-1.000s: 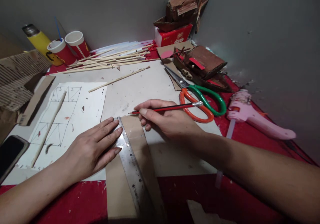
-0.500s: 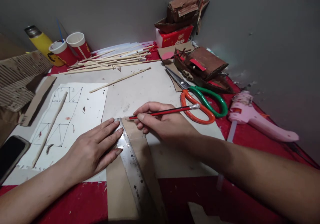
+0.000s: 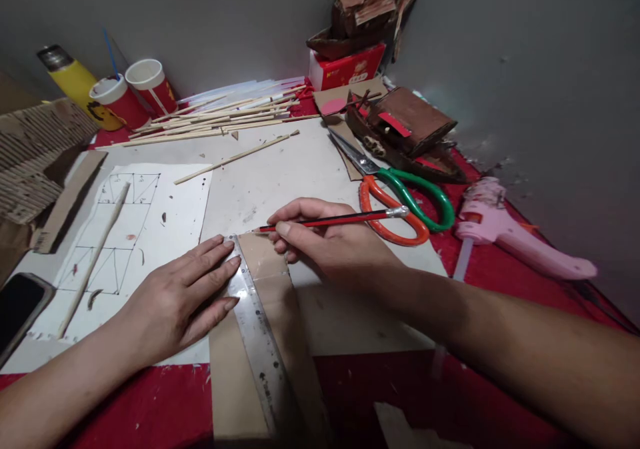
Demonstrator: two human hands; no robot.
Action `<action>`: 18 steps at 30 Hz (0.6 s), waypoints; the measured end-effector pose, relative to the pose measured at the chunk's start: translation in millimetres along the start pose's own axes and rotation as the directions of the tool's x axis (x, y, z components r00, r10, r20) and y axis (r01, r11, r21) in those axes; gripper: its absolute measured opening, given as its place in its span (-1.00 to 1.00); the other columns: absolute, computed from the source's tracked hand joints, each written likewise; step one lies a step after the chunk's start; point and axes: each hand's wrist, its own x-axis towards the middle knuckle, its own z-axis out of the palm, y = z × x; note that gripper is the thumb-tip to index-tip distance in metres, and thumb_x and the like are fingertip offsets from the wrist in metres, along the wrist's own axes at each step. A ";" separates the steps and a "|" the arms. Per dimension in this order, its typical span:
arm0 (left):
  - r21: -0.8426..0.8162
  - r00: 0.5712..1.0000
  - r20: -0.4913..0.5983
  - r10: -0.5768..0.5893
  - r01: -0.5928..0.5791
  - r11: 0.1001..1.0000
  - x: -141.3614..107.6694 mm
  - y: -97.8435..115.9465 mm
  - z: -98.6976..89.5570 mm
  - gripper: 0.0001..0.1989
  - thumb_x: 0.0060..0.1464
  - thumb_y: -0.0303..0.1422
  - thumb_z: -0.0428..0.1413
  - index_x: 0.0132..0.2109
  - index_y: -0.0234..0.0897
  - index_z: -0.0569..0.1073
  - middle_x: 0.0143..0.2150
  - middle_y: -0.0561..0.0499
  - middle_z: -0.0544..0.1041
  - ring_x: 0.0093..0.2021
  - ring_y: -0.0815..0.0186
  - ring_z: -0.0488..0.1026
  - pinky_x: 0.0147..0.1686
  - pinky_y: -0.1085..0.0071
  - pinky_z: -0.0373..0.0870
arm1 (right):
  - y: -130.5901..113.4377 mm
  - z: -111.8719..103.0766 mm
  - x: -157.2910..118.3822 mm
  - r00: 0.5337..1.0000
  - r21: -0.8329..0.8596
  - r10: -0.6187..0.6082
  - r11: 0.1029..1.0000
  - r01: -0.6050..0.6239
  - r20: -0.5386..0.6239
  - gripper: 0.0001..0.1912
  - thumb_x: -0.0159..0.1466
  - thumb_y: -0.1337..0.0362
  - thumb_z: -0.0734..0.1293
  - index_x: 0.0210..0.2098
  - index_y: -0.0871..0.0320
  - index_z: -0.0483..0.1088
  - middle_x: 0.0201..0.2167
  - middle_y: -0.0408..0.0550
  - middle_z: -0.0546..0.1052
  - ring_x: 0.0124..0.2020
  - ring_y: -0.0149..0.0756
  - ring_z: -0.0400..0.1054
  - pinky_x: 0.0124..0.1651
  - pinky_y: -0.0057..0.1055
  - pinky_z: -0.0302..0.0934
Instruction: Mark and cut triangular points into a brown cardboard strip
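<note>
Pencil (image 3: 345, 219) shifted slightly; tip lies just right of ruler (image 3: 257, 325)'s far end. Right hand (image 3: 333, 242) pinches it closed; left hand (image 3: 180, 295) rests flat on ruler, empty.

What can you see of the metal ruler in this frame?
The ruler is a straight, flat, silvery strip, metallic by its sheen, with small dark markings. It lies flat on the cardboard, slanting from its far end towards the lower right, where the near part fades into shadow. The left hand rests its fingertips on the far end; the pencil has its tip just right of that end.
</note>
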 end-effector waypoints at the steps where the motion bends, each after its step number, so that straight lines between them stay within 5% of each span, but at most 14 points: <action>1: -0.005 1.000 -0.001 0.003 -0.003 1.000 -0.3 -0.5 -0.1 -0.52 0.30 -0.37 0.12 0.31 -0.44 0.34 0.34 -0.32 0.38 0.40 0.03 0.23 0.35 0.13 0.27 | -0.2 0.0 0.0 1.000 0.001 0.001 1.000 -0.001 0.003 -0.92 0.29 0.42 0.39 -0.35 0.17 0.49 -0.47 -0.18 0.57 -0.44 -0.45 0.46 -0.39 -0.58 0.35; 18: -0.044 0.999 -0.020 0.030 -0.030 0.999 1.8 -3.8 -1.9 -0.54 0.29 -0.42 0.13 0.28 -0.46 0.36 0.33 -0.34 0.38 0.40 0.01 0.25 0.33 0.11 0.30 | 1.6 -2.4 1.4 1.000 -0.027 -0.004 1.000 0.004 0.000 -0.92 0.30 0.43 0.39 -0.33 0.17 0.50 -0.49 -0.19 0.57 -0.44 -0.46 0.45 -0.38 -0.60 0.34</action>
